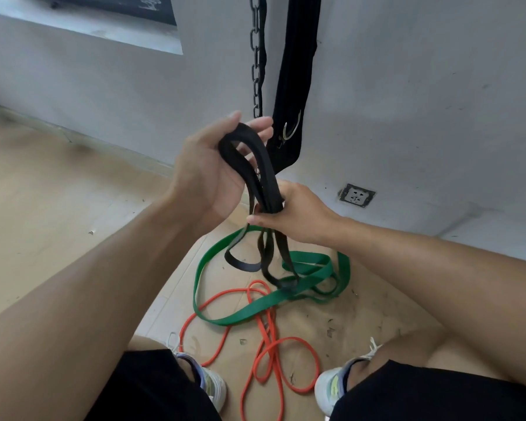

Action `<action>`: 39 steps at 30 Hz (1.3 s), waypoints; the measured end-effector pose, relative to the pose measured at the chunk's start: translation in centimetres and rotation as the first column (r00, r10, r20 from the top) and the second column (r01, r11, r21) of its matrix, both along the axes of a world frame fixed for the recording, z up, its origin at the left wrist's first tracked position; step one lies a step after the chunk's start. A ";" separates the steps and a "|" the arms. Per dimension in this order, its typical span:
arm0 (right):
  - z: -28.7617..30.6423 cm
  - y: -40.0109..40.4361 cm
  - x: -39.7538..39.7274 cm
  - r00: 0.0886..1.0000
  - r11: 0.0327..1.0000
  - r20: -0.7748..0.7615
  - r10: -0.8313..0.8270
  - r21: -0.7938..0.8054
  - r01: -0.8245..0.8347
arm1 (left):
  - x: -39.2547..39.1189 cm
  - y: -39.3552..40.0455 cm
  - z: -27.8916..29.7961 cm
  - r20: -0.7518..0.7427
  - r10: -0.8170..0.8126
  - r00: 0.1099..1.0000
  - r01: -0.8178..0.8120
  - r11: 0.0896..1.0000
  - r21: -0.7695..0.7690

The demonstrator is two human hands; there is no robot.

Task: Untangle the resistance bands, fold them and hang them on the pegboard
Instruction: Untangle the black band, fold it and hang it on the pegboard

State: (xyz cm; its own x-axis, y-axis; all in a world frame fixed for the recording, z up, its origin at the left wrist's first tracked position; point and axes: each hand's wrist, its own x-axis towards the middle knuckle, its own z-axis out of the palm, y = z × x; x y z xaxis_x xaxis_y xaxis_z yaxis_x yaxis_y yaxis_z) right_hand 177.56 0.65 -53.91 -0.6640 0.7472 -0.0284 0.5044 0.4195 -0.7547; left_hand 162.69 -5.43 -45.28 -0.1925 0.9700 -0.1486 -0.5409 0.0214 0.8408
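A black resistance band is gathered into several loops between my hands. My left hand cups the top of the loops, fingers spread behind them. Lower down, my right hand pinches the loops together; the band's lower ends dangle beneath it. On the floor lie a wide green band and a thin orange band, crossing each other. The black band's hanging ends reach down onto the green one. No pegboard is in view.
A black chain and a black strap with a metal hook hang against the grey wall just behind my hands. A wall socket sits low on the right. My knees and white shoes flank the bands on the wooden floor.
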 end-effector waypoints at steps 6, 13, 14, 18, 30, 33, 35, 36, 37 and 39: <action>0.4 0.8 0.9 1.000 0.989 -0.008 -0.025 -0.146 0.024 | -3.0 0.4 1.0 0.219 0.201 0.955 -0.194 0.980 -0.054; 1.7 1.3 1.7 1.000 0.990 0.007 -0.011 -0.138 0.012 | -4.2 0.4 0.5 0.381 0.253 0.889 -0.235 0.967 -0.093; 1.6 1.2 1.7 1.000 0.992 0.011 -0.006 -0.130 0.008 | -4.0 0.3 0.6 0.374 0.225 0.900 -0.212 0.974 -0.076; 1.3 0.3 1.2 0.999 0.990 0.029 0.021 -0.138 -0.017 | -2.7 0.1 0.8 0.365 0.111 0.924 -0.117 0.993 -0.005; 0.2 -0.7 0.3 0.998 0.986 -0.055 -0.006 -0.166 -0.004 | -1.5 0.5 0.7 0.341 0.095 0.935 -0.086 0.995 -0.040; 0.8 -0.4 0.7 0.997 0.977 -0.074 -0.024 -0.211 0.008 | -3.1 0.8 0.8 0.305 0.218 0.927 -0.183 0.973 -0.139; 1.4 0.1 1.0 0.997 0.980 -0.068 -0.038 -0.197 0.024 | -4.4 1.0 0.5 0.233 0.304 0.924 -0.247 0.938 -0.244; 1.8 0.3 1.2 0.997 0.982 -0.070 -0.044 -0.189 0.030 | -5.0 1.2 0.2 0.177 0.339 0.924 -0.278 0.913 -0.300; 2.1 0.5 1.2 0.996 0.984 -0.072 -0.051 -0.175 0.038 | -5.4 1.2 0.0 0.116 0.359 0.926 -0.301 0.888 -0.347; 2.7 0.7 1.6 0.996 0.991 -0.064 -0.065 -0.124 0.057 | -5.9 1.4 -0.7 -0.048 0.357 0.933 -0.346 0.849 -0.399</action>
